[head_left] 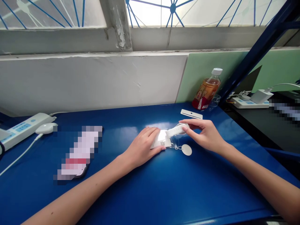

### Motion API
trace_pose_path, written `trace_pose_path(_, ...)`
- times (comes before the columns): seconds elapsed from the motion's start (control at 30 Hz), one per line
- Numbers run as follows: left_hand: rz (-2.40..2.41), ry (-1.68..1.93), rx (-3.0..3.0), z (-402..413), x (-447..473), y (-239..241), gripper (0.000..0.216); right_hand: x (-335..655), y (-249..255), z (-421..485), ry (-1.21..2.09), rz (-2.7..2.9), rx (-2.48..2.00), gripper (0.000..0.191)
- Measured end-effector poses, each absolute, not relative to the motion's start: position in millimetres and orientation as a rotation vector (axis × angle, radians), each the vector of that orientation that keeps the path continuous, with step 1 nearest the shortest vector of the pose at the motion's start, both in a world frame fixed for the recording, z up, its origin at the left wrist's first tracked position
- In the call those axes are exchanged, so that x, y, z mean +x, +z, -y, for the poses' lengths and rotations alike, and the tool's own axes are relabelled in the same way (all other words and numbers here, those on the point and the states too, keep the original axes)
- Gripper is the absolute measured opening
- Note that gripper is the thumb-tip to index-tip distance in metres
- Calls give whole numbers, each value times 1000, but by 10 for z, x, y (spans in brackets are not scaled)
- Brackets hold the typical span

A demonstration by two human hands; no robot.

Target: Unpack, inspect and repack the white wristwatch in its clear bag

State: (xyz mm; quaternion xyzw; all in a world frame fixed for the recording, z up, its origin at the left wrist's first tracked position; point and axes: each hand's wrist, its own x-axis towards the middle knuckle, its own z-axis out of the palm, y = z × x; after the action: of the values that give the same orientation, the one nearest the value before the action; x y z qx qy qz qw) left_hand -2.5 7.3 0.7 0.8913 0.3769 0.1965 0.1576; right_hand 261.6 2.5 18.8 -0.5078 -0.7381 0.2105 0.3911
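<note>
My left hand presses a small white packet with clear plastic edges flat against the blue tabletop, thumb along its near edge and fingers over its far side. Between thumb and fingers, my right hand pinches a narrow white strip. The strip's left end meets or overlaps the packet's right part; I cannot tell whether it is inside. A round white tag on a bead chain lies just right of the packet. Behind my right hand rests a white card with a dark line.
A drink bottle stands at the back right, beside a blue metal post. On the left lie a phone with a blurred screen, a power strip and a white charging puck. Another power strip sits at far right.
</note>
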Motion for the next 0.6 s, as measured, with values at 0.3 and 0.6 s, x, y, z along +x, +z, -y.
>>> trace_pose_path(0.3, -1137, 610, 2578, -28, -10, -20, 42, 2724, 142, -133, 483, 1879, -1527, 25)
trace_pose_path(0.6, -1138, 647, 2602, -44, -5, -55, 45, 2582, 60, -10, 389, 2145, -1422, 30)
